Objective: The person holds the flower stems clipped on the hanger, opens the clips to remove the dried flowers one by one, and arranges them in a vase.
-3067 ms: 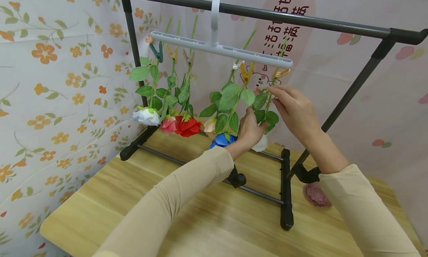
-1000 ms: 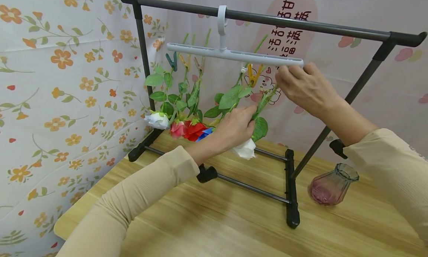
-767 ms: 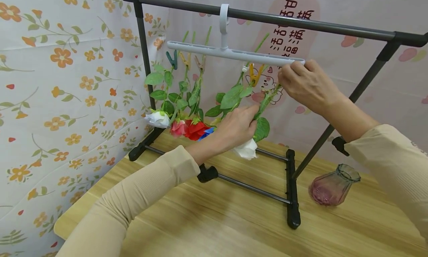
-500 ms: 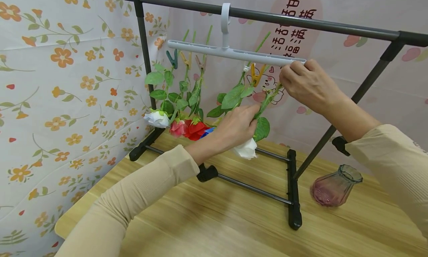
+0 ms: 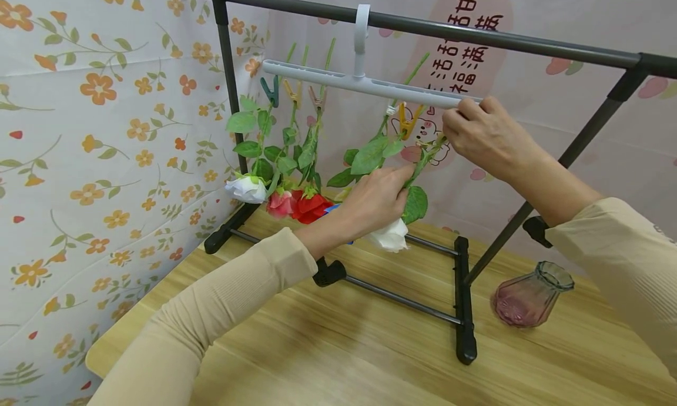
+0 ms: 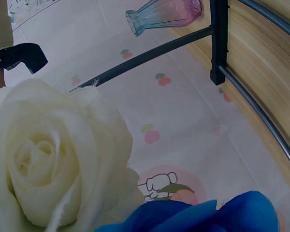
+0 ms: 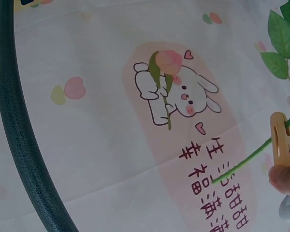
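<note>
The head camera looks forward and down across the table at the rack. Turned sideways, the left wrist view faces the curtain past a very near white rose; the right, also sideways, looks past a close peg at the rabbit print the head view shares.
</note>
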### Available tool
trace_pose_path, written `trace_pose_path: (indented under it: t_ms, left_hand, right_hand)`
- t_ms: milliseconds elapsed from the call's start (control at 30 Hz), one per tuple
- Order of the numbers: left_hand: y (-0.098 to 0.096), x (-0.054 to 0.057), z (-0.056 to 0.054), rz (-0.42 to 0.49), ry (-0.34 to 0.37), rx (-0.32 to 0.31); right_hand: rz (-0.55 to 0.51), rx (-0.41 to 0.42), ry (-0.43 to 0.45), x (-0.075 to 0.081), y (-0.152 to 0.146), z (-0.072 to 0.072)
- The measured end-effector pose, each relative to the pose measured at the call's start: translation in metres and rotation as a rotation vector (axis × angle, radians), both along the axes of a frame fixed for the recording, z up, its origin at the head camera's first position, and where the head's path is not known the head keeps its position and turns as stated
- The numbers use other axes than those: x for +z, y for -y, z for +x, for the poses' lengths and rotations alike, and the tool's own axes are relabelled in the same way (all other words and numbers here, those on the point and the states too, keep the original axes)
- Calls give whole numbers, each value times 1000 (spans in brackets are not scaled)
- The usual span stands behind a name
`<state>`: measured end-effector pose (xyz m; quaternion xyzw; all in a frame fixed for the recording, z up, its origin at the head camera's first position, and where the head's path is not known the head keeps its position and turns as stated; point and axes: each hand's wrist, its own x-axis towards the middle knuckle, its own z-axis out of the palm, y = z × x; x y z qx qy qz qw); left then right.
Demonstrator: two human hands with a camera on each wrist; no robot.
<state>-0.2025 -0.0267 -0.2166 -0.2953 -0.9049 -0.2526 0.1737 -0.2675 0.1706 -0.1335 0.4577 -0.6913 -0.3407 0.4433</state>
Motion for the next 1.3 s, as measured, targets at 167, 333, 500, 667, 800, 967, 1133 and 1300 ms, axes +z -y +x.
trace_pose_path:
  t_ms: [167,333,500,667,800,967,1133,1300]
  left_hand:
    - [-1,-1,-1,-8,11,8]
    - [-2,0,-2,-16,4,8]
    - [-3,0,-4,-19,7,6]
    - [-4,0,-4,-23,22,8]
    - [-6,0,-5,-33,30,12]
    - [-7,1,-6,-39,26,6]
    - [-9,2,-8,-57,24,13]
    - [-9,2,-10,-71,36,28]
  right_hand:
    - [7,-18,21,-1,1,1]
    - [17,-32,27,-1,2,2]
    - [27,-34,18,-2,3,2]
    - [27,-18,13,-2,2,2]
    - [35,-6,10,-1,3,2]
    - [52,4,10,1,5,2]
    - [69,3,18,3,8,2]
    - [84,-24,28,3,11,3]
